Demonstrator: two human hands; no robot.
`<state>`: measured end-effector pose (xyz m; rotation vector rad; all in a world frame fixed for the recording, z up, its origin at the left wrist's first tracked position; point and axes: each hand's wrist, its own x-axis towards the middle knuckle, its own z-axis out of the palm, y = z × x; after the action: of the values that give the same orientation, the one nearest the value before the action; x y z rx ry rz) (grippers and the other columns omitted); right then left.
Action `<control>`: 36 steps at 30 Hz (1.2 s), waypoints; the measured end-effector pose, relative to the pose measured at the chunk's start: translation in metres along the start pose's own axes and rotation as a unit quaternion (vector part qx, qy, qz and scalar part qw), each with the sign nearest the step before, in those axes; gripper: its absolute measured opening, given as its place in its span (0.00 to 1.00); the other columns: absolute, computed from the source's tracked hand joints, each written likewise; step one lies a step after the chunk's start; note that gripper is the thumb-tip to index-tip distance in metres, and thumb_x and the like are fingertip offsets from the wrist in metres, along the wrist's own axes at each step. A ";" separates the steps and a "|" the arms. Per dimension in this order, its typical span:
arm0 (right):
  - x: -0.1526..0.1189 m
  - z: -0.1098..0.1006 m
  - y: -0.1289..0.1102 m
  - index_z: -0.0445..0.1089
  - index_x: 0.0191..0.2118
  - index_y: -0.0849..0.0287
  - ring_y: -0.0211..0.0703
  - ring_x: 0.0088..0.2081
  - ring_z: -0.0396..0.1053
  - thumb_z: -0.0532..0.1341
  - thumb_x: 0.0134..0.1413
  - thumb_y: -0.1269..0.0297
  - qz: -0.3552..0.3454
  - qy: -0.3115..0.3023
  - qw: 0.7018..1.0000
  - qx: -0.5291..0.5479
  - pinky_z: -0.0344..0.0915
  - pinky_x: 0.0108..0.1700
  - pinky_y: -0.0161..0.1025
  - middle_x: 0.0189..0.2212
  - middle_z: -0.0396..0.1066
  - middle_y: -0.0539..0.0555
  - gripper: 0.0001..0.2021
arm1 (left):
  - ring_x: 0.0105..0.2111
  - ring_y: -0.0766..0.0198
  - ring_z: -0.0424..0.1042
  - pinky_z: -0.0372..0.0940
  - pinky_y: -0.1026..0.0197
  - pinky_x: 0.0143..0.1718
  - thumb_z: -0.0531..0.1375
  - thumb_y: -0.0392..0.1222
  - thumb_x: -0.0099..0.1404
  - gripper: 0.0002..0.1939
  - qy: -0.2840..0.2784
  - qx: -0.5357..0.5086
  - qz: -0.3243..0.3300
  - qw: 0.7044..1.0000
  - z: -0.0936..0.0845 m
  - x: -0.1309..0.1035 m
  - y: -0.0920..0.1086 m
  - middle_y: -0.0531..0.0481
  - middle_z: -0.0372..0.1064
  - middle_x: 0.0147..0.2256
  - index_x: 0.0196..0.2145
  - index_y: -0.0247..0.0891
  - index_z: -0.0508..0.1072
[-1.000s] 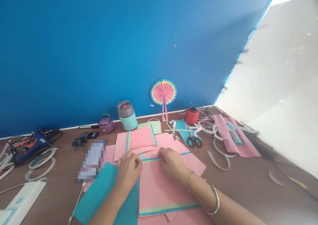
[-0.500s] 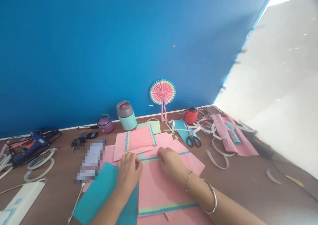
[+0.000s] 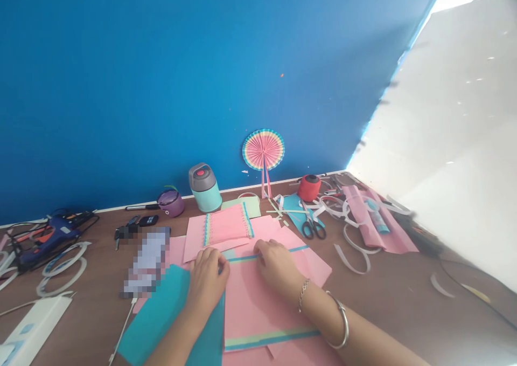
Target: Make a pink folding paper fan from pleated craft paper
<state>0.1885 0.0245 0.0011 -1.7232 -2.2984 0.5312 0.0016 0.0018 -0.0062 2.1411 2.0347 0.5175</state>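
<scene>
A pink paper sheet (image 3: 258,301) lies in front of me, with a blue-and-pale-green band along its near and far edges. My left hand (image 3: 208,277) is at its upper left corner, thumb and fingers curled in a pinch at the paper's edge. The fingers of my right hand (image 3: 278,263) are bent together and rest on the far band; whatever is under them is hidden. Beneath my left wrist is a teal sheet (image 3: 159,306). Beyond the hands lies a pleated pink paper piece (image 3: 228,226) with striped ends, on more pink paper.
Black-handled scissors (image 3: 313,228) lie by paper scraps at the right. Along the wall stand a round paper fan (image 3: 264,150), a mint flask (image 3: 205,188), a purple pot (image 3: 170,202) and a red container (image 3: 309,188). A glue gun (image 3: 56,236), phone (image 3: 147,261) and power strip (image 3: 38,331) are left.
</scene>
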 end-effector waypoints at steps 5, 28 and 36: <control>0.001 0.002 -0.001 0.67 0.38 0.61 0.45 0.35 0.63 0.52 0.46 0.78 -0.022 0.008 0.999 -0.024 0.46 0.35 0.38 0.31 0.70 0.56 0.13 | 0.37 0.57 0.64 0.55 0.56 0.37 0.52 0.35 0.59 0.07 -0.002 -0.005 0.000 1.000 -0.001 0.000 0.001 0.51 0.65 0.30 0.24 0.41 0.60; -0.002 -0.002 -0.004 0.67 0.38 0.61 0.48 0.37 0.61 0.52 0.44 0.79 -0.028 0.021 0.998 -0.057 0.46 0.35 0.39 0.31 0.70 0.58 0.14 | 0.37 0.57 0.65 0.56 0.57 0.37 0.52 0.34 0.59 0.07 0.000 0.000 0.004 1.000 -0.003 0.000 0.002 0.51 0.65 0.30 0.24 0.41 0.61; 0.001 -0.015 0.014 0.68 0.41 0.60 0.44 0.36 0.63 0.53 0.45 0.76 0.038 -0.016 0.999 0.030 0.49 0.36 0.35 0.33 0.70 0.56 0.16 | 0.36 0.57 0.65 0.57 0.57 0.37 0.52 0.35 0.58 0.07 0.006 -0.002 0.004 1.000 -0.003 0.000 0.002 0.51 0.66 0.30 0.24 0.41 0.62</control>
<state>0.2058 0.0315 0.0089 -1.7928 -2.2219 0.6397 0.0020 0.0010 -0.0030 2.1501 2.0311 0.5354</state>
